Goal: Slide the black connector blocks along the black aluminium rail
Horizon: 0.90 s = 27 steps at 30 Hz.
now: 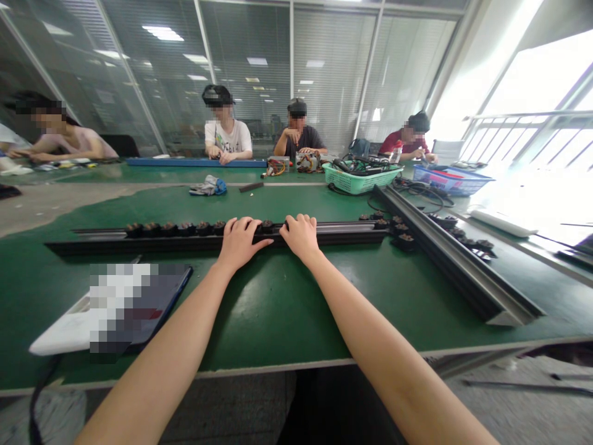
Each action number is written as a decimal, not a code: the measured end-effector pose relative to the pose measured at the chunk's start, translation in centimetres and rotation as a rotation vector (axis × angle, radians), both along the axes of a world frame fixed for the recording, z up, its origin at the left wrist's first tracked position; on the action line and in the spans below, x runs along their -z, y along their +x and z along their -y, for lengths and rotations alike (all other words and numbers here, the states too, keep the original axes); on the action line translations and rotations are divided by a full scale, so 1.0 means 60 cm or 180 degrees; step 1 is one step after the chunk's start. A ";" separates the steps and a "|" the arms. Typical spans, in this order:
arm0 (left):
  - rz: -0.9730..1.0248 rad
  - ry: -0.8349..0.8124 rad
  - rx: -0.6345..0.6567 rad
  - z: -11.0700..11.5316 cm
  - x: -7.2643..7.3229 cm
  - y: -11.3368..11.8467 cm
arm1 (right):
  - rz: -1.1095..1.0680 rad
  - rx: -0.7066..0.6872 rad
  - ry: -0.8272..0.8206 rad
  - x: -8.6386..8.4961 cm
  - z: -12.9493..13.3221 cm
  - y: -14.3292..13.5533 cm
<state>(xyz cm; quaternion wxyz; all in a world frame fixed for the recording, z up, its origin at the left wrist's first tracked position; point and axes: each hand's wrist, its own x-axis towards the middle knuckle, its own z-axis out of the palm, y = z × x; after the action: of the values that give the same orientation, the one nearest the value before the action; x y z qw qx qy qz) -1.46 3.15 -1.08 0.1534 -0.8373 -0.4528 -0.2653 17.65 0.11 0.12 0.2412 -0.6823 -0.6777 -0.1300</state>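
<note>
— Both hands down on that long black rail?
— Yes, left hand and right hand rest flat, fingers spread, side by side, on it across the green bench mat; glass partitions behind.

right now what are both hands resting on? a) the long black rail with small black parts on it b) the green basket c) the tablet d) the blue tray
a: the left hand and the right hand both lie flat on the long black rail, next to its row of small black parts, with neither hand in a closed grip.
</note>
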 end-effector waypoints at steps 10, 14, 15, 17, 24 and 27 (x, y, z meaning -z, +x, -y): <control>0.0046 -0.0026 0.0026 0.001 0.000 0.001 | -0.0031 -0.0012 0.0015 0.001 0.001 0.002; 0.0046 -0.0024 0.0026 0.001 0.000 0.000 | -0.0040 -0.0008 -0.0006 -0.001 0.001 0.003; 0.0038 -0.0017 0.0020 0.000 0.001 0.000 | -0.0038 -0.0005 -0.0003 -0.001 0.001 0.004; 0.0021 -0.0002 0.0018 -0.001 0.002 0.000 | -0.0031 0.0007 0.0002 -0.001 0.001 0.004; 0.0042 -0.0037 0.0014 -0.003 0.004 0.000 | -0.0024 0.0067 0.0008 0.000 0.002 0.006; 0.0031 -0.0028 0.0010 -0.003 0.003 0.000 | -0.0035 0.0070 0.0026 0.000 0.001 0.005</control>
<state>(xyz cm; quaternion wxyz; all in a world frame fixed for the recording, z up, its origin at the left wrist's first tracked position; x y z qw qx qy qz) -1.48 3.31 -1.26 0.1471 -0.8374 -0.4534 -0.2676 17.97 0.04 0.11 0.2463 -0.6895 -0.6683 -0.1317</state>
